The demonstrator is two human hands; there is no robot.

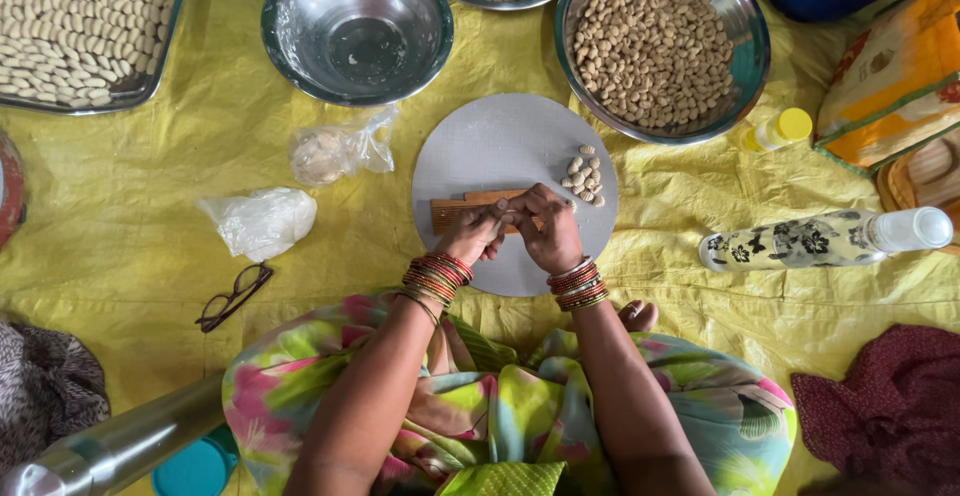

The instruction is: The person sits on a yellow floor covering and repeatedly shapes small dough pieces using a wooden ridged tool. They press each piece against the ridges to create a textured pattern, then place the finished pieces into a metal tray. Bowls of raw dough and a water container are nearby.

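Note:
My left hand [472, 234] and my right hand [548, 230] meet over a round grey board [500, 146] on the yellow sheet. Both pinch a small pale piece between their fingertips, just above a ridged wooden block [452, 210] lying on the board. A small heap of shaped beige pieces [584, 176] sits on the board's right side, close to my right hand. Bangles ring both wrists.
An empty steel bowl [357, 26] stands behind the board, a bowl of beige pieces [655, 48] to its right, and a tray of pale pieces [80, 28] far left. Plastic bags [262, 220], glasses [232, 297], a patterned bottle [820, 239] and a small yellow-capped bottle [778, 130] lie around.

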